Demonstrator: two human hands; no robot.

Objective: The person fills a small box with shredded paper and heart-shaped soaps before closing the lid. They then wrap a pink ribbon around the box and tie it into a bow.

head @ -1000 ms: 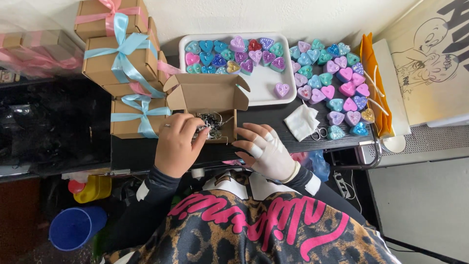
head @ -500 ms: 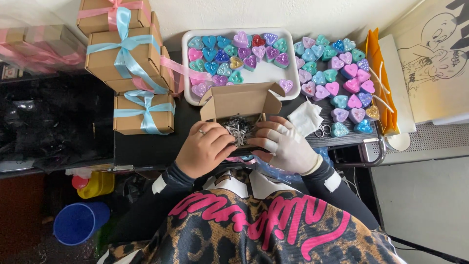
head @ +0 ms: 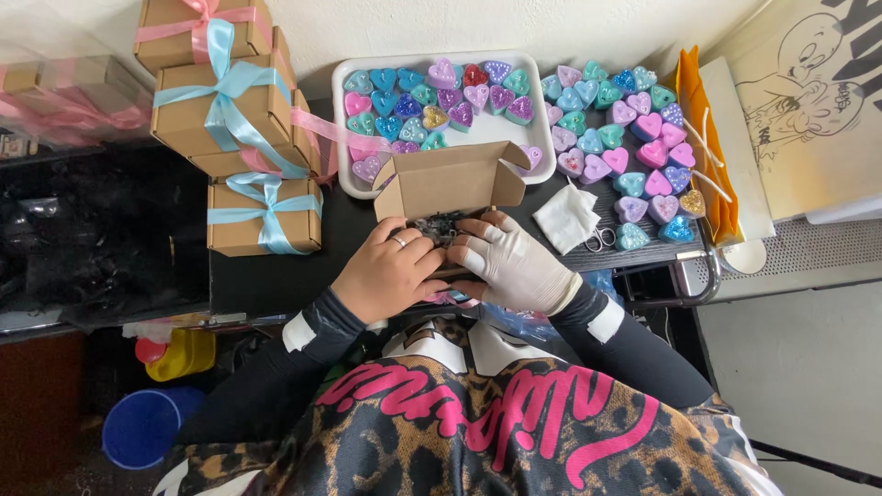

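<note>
While both hands press into dark shredded filler (head: 439,226), the open kraft box (head: 447,181) sits directly ahead at the table's near edge, lid raised away. Bare left hand (head: 390,274) and gloved right hand (head: 514,266), fingers curled, are equally near.

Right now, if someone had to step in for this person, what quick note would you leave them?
Left hand: bare, a ring on one finger, pressing into the dark shredded filler in the open cardboard box.
Right hand: in a white glove, fingers on the same filler at the box's front edge.
Things: the box lies open on the black table, lid flaps up, in front of the white tray of heart-shaped pieces; more hearts lie to the right.
Done: three boxes tied with ribbon are stacked at the left.
Left: this box shows only filler, no hearts, and is not closed or tied.
</note>
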